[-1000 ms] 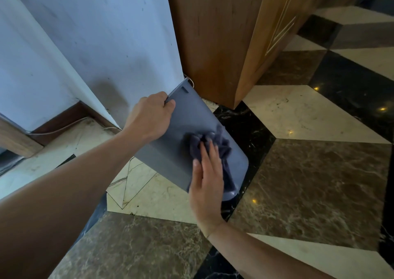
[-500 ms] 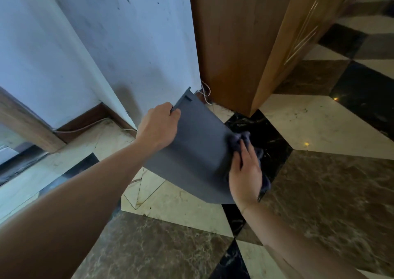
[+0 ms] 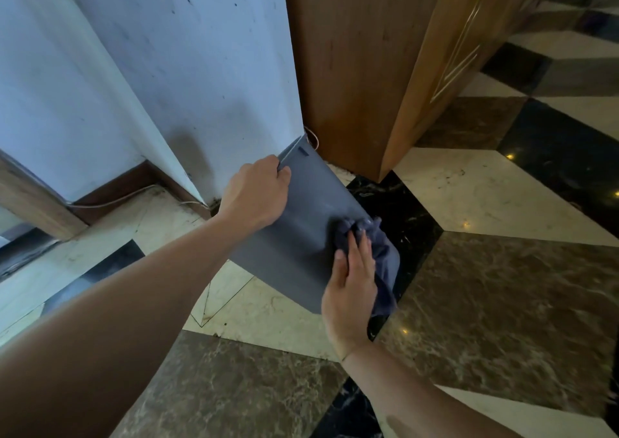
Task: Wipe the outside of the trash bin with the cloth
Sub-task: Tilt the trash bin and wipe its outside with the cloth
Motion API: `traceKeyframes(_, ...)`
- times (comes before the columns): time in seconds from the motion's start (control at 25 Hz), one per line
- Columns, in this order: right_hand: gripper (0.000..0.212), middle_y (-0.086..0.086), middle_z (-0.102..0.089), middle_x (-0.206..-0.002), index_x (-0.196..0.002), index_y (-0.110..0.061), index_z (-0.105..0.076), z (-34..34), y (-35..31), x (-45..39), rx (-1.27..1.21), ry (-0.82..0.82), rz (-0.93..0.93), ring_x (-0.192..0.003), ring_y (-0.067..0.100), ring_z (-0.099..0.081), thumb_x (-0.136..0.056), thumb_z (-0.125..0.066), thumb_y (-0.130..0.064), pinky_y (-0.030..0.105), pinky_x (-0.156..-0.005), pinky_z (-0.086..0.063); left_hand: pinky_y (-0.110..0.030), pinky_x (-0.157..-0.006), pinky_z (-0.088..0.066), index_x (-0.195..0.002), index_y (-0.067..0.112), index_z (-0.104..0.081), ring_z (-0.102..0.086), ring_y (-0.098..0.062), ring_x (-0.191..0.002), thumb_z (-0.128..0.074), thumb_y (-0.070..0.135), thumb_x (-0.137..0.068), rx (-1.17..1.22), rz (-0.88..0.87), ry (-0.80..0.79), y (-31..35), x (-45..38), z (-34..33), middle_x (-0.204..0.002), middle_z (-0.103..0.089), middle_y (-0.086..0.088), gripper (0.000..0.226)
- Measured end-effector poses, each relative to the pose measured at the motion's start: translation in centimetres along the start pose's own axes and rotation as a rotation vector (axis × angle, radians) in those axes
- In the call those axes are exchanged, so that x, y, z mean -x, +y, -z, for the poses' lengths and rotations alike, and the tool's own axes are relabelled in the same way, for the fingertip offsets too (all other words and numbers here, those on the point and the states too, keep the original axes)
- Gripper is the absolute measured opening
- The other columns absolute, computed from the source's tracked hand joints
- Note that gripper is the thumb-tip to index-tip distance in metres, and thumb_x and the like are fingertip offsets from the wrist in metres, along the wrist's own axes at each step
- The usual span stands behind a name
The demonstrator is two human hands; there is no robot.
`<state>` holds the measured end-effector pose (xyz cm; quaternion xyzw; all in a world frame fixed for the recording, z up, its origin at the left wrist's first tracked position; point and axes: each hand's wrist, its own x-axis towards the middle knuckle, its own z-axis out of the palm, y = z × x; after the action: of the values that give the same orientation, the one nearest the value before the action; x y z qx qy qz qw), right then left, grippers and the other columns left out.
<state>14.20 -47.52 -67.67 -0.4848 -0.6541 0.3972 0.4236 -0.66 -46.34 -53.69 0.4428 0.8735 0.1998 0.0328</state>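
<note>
A grey trash bin (image 3: 301, 223) is tilted over above the marble floor, its flat side facing up at me. My left hand (image 3: 256, 193) grips the bin's upper rim near the wall. A crumpled dark blue cloth (image 3: 382, 253) lies against the bin's lower right part. My right hand (image 3: 351, 283) presses flat on the cloth, fingers pointing up the bin's side. The bin's opening and its far side are hidden.
A white wall corner (image 3: 187, 79) stands just behind the bin. A wooden cabinet (image 3: 368, 69) rises to its right, with a thin white cable (image 3: 311, 136) at the base. Patterned marble floor (image 3: 502, 286) spreads to the right and front.
My right hand with the cloth slid to the bin's right edge, then back inward and down its side. My left hand keeps its grip on the rim.
</note>
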Motion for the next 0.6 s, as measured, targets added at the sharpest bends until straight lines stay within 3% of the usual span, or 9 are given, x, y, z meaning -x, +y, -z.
traceKeyframes(0.24, 0.043, -0.009, -0.035, -0.156, -0.146, -0.018, -0.044, -0.6, -5.5, -1.3, -0.134, -0.263, 0.265, -0.146, 0.0, -0.022, -0.104, -0.039, -0.027, 0.028, -0.119, -0.024, -0.042, -0.07, -0.042, -0.064, 0.021, -0.038, -0.056, -0.041, -0.082, -0.046, 0.031, -0.096, 0.133, -0.048, -0.127, -1.2, -0.4, 0.6, -0.076, -0.054, -0.011, 0.035)
traceKeyframes(0.48, 0.046, 0.0, -0.03, -0.16, -0.148, -0.022, -0.038, -0.9, -2.5, -2.1, 0.208, -0.159, 0.487, -0.151, 0.017, -0.015, -0.104, -0.037, -0.035, 0.043, -0.121, -0.022, -0.04, -0.068, -0.039, -0.065, 0.021, -0.036, -0.046, -0.029, -0.071, -0.046, 0.029, -0.097, 0.138, -0.075, -0.2, -0.7, -0.2, 1.1, -0.067, -0.046, -0.003, 0.035)
traceKeyframes(0.6, 0.047, -0.004, -0.029, -0.16, -0.149, -0.032, -0.036, -0.2, -0.7, -2.8, 0.271, -0.11, 0.394, -0.151, 0.016, -0.015, -0.103, -0.039, -0.043, 0.046, -0.12, -0.022, -0.037, -0.064, -0.033, -0.066, 0.018, -0.035, -0.042, -0.028, -0.069, -0.047, 0.027, -0.098, 0.147, -0.048, -0.235, -1.2, -0.1, 1.7, -0.066, -0.043, -0.004, 0.035)
